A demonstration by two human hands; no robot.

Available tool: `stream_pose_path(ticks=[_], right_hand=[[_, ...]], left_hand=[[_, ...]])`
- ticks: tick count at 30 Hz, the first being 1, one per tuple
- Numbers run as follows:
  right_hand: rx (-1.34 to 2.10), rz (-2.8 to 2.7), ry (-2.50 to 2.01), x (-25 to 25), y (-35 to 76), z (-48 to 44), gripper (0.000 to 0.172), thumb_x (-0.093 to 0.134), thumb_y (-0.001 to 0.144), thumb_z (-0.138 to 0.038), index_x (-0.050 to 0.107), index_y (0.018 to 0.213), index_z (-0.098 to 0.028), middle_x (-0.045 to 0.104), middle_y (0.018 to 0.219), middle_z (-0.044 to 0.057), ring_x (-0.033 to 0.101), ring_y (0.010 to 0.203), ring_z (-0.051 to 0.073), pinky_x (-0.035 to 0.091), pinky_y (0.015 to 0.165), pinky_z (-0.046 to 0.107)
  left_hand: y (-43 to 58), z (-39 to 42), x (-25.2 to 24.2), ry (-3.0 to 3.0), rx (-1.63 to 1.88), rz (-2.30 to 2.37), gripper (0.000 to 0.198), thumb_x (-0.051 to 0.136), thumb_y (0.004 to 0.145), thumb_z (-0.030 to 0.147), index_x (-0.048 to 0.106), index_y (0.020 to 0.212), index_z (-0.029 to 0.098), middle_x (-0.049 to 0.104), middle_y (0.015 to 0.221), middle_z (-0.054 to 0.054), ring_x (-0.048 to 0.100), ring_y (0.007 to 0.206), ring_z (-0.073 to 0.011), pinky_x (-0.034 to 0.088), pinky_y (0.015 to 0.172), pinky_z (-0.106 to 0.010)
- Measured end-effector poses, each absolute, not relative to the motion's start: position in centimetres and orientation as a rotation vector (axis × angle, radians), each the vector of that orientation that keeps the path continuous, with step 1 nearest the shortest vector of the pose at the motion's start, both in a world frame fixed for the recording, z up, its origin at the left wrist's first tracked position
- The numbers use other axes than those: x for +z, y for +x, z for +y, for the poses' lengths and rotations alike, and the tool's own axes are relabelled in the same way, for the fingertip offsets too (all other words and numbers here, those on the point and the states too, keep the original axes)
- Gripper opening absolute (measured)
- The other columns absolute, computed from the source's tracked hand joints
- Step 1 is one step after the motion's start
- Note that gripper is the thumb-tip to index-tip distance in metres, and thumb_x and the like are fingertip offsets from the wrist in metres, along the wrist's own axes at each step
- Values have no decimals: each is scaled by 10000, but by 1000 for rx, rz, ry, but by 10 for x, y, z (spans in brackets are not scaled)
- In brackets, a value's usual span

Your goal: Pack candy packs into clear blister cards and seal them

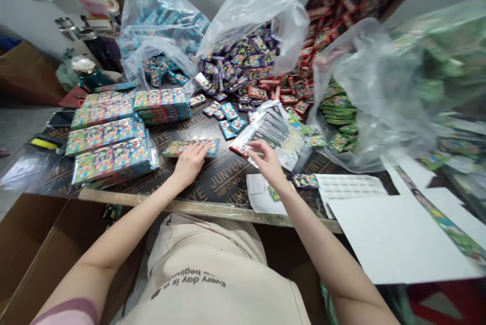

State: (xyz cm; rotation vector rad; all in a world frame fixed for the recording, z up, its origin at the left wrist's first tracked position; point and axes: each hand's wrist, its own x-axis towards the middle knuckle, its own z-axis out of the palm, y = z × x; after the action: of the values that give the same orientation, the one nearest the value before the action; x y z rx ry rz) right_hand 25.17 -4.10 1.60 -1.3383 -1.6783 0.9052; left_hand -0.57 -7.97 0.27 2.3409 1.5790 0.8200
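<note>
My left hand [192, 162] lies over a row of small colourful packets [172, 149], green at one end and blue at the other. Its fingers curve across the row's top and far side; the thumb is hidden. Farther right, my right hand [268, 163] has its fingers bent and apart, the tips beside a small red packet [238, 150]. Whether they touch it I cannot tell. Just beyond is a clear printed bag [279, 130] of thin sticks. Several blue packets [231, 121] lie between the hands, toward the back.
Stacked packet rows [110, 158] stand at left. Plastic bags spill blue [155, 74], purple [243, 56] and green packets [339, 112]; loose red packets [304, 87] form a heap. White sheets [398, 239] overhang the front right. Flasks [96, 44] stand back left, above an open carton [45, 244].
</note>
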Motion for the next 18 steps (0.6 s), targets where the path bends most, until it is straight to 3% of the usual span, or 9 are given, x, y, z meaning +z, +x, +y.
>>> stream_pose_path(ticks=[4, 7, 9, 11, 15, 18], right_hand=[[454, -2007, -1514, -5, 282, -37, 279, 526, 854, -369, 625, 1047, -194, 598, 1192, 150, 514, 1167, 294, 377, 985, 485], [204, -2176, -1816, -13, 315, -19, 545, 594, 810, -408, 496, 1299, -187, 393, 1427, 206, 324, 1338, 381, 297, 1021, 573], [159, -2333, -1959, -16, 336, -5, 755, 643, 765, -470, 363, 1407, -190, 312, 1471, 233, 253, 1366, 424, 271, 1009, 622], [183, -2497, -1975, -18, 352, 6, 840, 635, 761, -515, 294, 1442, -162, 314, 1456, 266, 272, 1356, 430, 299, 1001, 599], [149, -2693, -1843, -17, 363, 11, 729, 562, 816, -462, 358, 1386, -56, 414, 1365, 290, 377, 1293, 387, 377, 982, 454], [62, -2781, -1777, -12, 361, 6, 712, 590, 776, -382, 378, 1349, -17, 503, 1262, 286, 473, 1188, 378, 410, 923, 411]], left_hand=[[-15, -55, -41, 2350, 498, 1749, 426, 393, 880, 127, 517, 1287, 149, 468, 1405, -178, 344, 1360, -344, 250, 1090, -604], [-27, -37, -55, 2348, 484, 1743, 451, 425, 911, 286, 459, 1335, 134, 390, 1460, -182, 254, 1397, -359, 234, 1092, -588], [-37, -25, -57, 2336, 499, 1750, 460, 418, 917, 340, 465, 1328, 141, 391, 1463, -170, 255, 1398, -349, 204, 1104, -573], [-46, -12, -56, 2286, 541, 1816, 449, 393, 923, 353, 483, 1309, 142, 398, 1460, -163, 263, 1394, -336, 175, 1112, -563], [-53, 4, -53, 2194, 591, 1954, 466, 386, 918, 349, 463, 1318, 122, 349, 1484, -182, 229, 1405, -339, 150, 1111, -572], [-40, 1, -48, 2132, 573, 2028, 505, 422, 903, 363, 433, 1337, 103, 330, 1486, -208, 224, 1407, -350, 128, 1115, -578]])
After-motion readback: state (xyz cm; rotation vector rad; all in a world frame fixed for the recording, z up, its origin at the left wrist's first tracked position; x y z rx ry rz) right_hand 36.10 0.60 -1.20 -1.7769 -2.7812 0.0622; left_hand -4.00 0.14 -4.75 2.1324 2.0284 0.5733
